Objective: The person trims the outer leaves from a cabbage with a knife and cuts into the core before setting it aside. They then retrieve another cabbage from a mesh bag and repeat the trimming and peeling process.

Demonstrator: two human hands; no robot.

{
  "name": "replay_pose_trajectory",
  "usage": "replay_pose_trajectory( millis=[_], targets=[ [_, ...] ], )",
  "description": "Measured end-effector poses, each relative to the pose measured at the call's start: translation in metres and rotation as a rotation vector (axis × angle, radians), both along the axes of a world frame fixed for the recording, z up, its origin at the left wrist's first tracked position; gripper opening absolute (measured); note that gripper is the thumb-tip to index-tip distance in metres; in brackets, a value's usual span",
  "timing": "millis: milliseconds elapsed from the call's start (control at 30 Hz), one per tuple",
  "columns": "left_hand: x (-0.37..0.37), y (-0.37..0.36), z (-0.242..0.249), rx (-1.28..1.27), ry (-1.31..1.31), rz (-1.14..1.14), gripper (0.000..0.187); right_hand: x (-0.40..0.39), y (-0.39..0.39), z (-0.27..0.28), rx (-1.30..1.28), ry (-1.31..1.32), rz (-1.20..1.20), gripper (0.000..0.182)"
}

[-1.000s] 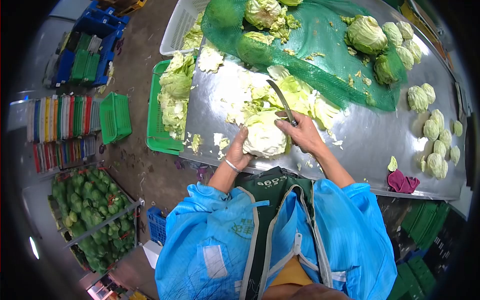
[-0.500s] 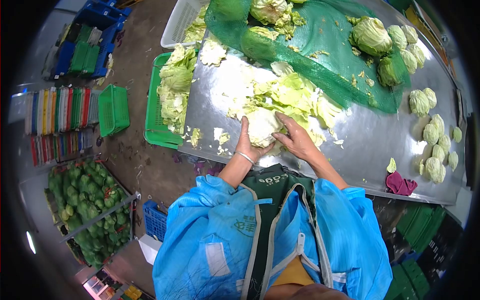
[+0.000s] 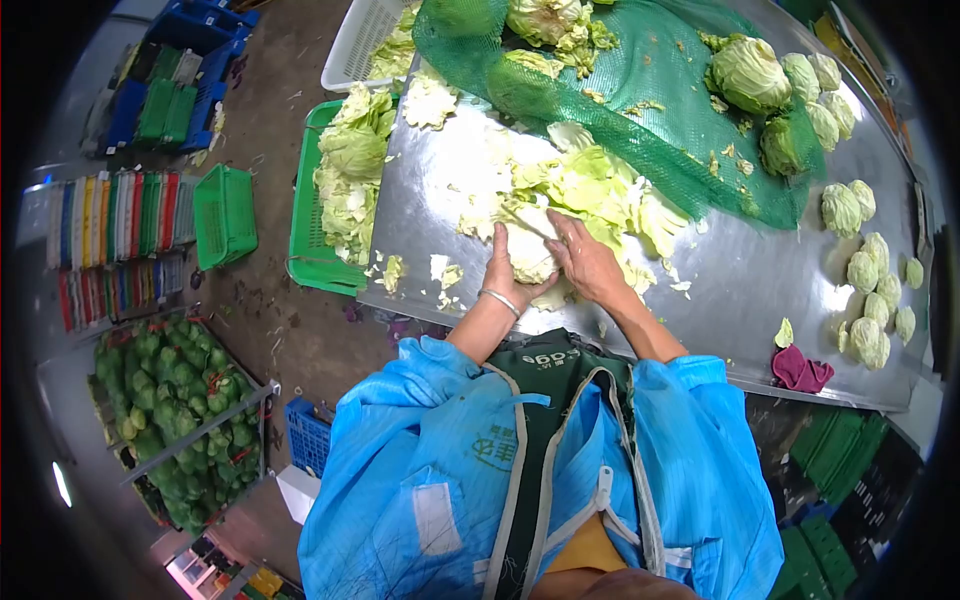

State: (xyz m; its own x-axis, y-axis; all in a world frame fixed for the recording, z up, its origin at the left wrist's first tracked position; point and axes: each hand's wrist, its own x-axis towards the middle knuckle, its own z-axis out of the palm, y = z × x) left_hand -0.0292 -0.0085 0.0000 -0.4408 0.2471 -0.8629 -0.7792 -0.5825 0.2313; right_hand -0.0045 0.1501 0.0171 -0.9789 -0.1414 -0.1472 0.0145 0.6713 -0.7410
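Note:
A pale, mostly stripped cabbage (image 3: pixel 532 258) is held between my two hands, low over the near edge of the metal table (image 3: pixel 740 300). My left hand (image 3: pixel 508 276) cups it from the left and below, thumb up along its side. My right hand (image 3: pixel 588 262) grips its right side, with the fingers at the top near a leaf edge; the fingertips are partly hidden. Just beyond lie loose pale-green leaves (image 3: pixel 590 190), and small leaf scraps (image 3: pixel 447 275) are scattered to the left.
Green netting (image 3: pixel 640 120) covers the table's far part, with a large cabbage (image 3: pixel 750 75) on it. Several trimmed cabbages (image 3: pixel 840 208) stand along the right. A purple cloth (image 3: pixel 800 370) lies at the front edge. A green crate (image 3: pixel 330 275) of leaves adjoins the left side.
My right hand has shifted up along the cabbage, its fingers moving to the top. The cabbage has been turned slightly, and my left hand has moved a little to the right.

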Motion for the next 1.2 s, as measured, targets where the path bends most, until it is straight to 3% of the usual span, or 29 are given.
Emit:
replay_pose_trajectory(
  millis=[33,67,100,233,300,367,400,433,500,567,667,733,767,833,867,967,1033,1067,1100,1167,1200],
  targets=[
    [0.001,0.002,0.0,-0.03,0.001,-0.016,0.071,-0.004,0.001,-0.007,-0.03,0.027,-0.022,0.048],
    [0.002,0.004,0.001,-0.059,0.003,-0.034,0.072,-0.011,0.001,-0.012,-0.151,-0.047,-0.195,0.042],
    [0.003,0.006,0.002,-0.086,0.008,-0.052,0.073,-0.027,0.011,-0.005,-0.179,-0.23,-0.27,0.043],
    [0.007,-0.012,0.001,-0.017,0.035,-0.101,0.073,-0.037,0.027,-0.017,-0.289,-0.202,-0.397,0.048],
    [0.017,-0.033,-0.012,0.193,0.102,-0.085,0.077,-0.036,0.037,-0.044,-0.31,0.006,-0.462,0.051],
    [0.028,-0.061,-0.02,0.465,0.277,-0.047,0.079,-0.037,0.047,-0.03,-0.518,-0.222,-0.556,0.053],
    [0.033,-0.069,-0.015,0.393,0.325,-0.011,0.081,-0.035,0.053,-0.022,-0.61,-0.333,-0.616,0.054],
    [0.036,-0.074,-0.012,0.318,0.379,0.034,0.082,-0.035,0.053,-0.031,-0.483,-0.103,-0.535,0.053],
    [0.034,-0.094,-0.025,0.644,0.429,0.06,0.08,-0.031,0.047,0.027,-0.304,-0.359,-0.374,0.062],
    [0.026,-0.099,-0.026,0.639,0.458,0.038,0.078,-0.025,0.044,0.003,-0.205,0.048,-0.285,0.068],
    [0.019,-0.096,-0.014,0.453,0.473,-0.011,0.072,-0.018,0.007,0.058,-0.402,-0.169,-0.121,0.071],
    [0.016,-0.083,-0.004,0.393,0.504,-0.044,0.071,-0.016,-0.015,0.071,-0.434,-0.194,-0.046,0.071],
    [0.02,-0.082,-0.003,0.427,0.478,-0.044,0.071,-0.015,-0.021,0.075,-0.491,-0.08,-0.009,0.069],
    [0.024,-0.08,0.007,0.496,0.426,-0.052,0.072,-0.018,-0.017,0.066,-0.541,-0.214,-0.139,0.056],
    [0.03,-0.074,0.012,0.378,0.543,-0.082,0.079,-0.018,-0.016,0.064,-0.539,-0.216,-0.177,0.053],
    [0.037,-0.063,0.019,-0.083,0.815,-0.281,0.067,-0.014,-0.01,0.029,-0.557,-0.009,-0.283,0.035],
    [0.036,-0.065,0.029,0.049,0.75,-0.25,0.066,-0.011,-0.007,0.023,-0.543,0.041,-0.353,0.03],
    [0.034,-0.066,0.034,0.112,0.718,-0.23,0.066,-0.012,-0.007,0.023,-0.706,0.024,-0.402,0.032],
    [0.033,-0.068,0.036,0.198,0.67,-0.189,0.066,-0.016,0.004,0.012,-0.635,-0.021,-0.377,0.035],
    [0.032,-0.067,0.039,0.38,0.572,-0.119,0.068,-0.024,0.021,0.013,-0.075,-0.219,-0.259,0.048],
    [0.03,-0.071,0.025,0.467,0.481,-0.112,0.062,-0.029,0.026,0.004,-0.103,-0.189,-0.218,0.052]
  ],
)
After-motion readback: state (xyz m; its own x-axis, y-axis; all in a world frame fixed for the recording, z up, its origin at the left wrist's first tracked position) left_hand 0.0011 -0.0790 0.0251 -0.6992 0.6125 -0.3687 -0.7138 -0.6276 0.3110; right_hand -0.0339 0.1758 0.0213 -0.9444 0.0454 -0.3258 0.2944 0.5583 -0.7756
